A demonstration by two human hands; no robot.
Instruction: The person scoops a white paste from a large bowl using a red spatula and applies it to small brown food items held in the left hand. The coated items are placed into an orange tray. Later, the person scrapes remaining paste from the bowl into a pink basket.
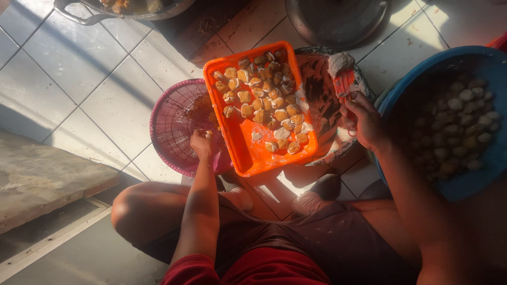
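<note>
Sitting on floor tiles point(68, 63): you work low.
Orange tray point(248, 153): stuffed tofu pieces point(261, 100) fill it.
Right hand point(364, 121): grasping a paste-loaded spatula point(343, 79).
Left hand point(202, 143): pinching one soft, likely crumbly piece point(207, 134); hold its sides gently.

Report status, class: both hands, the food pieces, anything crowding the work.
Left hand closed on a small piece by the pink basket. Right hand grips a paste-loaded spatula. Orange tray half full of filled pieces. Blue basin close on the right.
</note>
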